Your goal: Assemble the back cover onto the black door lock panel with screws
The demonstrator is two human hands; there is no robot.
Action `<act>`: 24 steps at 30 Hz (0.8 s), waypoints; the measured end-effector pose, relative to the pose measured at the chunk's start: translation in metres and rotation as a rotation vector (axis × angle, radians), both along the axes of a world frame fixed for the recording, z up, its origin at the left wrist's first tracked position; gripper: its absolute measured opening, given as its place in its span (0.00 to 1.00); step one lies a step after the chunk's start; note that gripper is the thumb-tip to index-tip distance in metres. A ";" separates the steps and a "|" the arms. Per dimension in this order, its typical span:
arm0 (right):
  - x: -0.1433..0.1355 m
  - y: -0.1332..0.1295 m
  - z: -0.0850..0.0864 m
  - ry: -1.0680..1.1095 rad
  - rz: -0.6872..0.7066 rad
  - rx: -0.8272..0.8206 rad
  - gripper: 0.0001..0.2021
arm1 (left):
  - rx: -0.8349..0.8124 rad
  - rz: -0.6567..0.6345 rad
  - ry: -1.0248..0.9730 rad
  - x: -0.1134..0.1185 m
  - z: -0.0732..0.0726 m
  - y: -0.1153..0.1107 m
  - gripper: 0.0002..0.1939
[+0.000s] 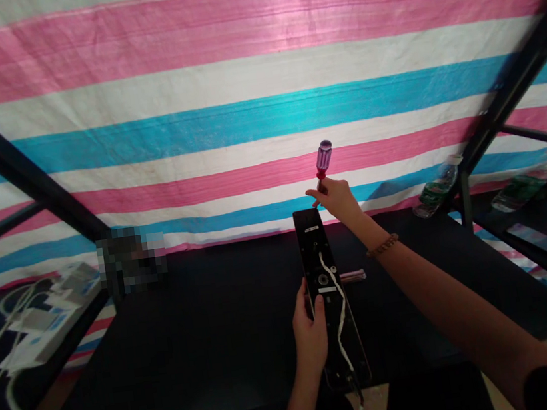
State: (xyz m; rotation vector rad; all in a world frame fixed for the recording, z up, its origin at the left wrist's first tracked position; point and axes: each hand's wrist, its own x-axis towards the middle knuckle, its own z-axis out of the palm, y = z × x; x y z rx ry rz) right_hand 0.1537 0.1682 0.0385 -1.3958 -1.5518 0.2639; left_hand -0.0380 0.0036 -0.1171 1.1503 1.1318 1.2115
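At lower center, our left hand [310,328] grips the lock panel [332,306], likely steadying it. Our right hand [339,197] pinches a purple-handled screwdriver [324,156].

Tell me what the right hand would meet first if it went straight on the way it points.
Most likely the striped sheet: the right hand, holding the screwdriver, points forward and leftward, past the top end of the black panel. One view leaves the gap to the sheet unclear.
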 end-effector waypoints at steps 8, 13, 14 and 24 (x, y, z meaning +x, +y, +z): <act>0.000 0.000 -0.017 0.120 0.177 0.023 0.09 | 0.017 -0.001 -0.014 0.000 0.000 -0.002 0.29; -0.002 -0.001 -0.014 0.165 0.029 0.037 0.17 | 0.019 -0.015 -0.022 -0.001 0.000 -0.003 0.29; -0.003 -0.001 -0.012 0.166 0.013 0.036 0.18 | 0.018 -0.012 -0.028 -0.001 0.000 -0.003 0.29; -0.004 -0.008 -0.017 0.258 0.059 0.015 0.21 | -0.003 -0.002 -0.034 -0.002 -0.001 -0.004 0.30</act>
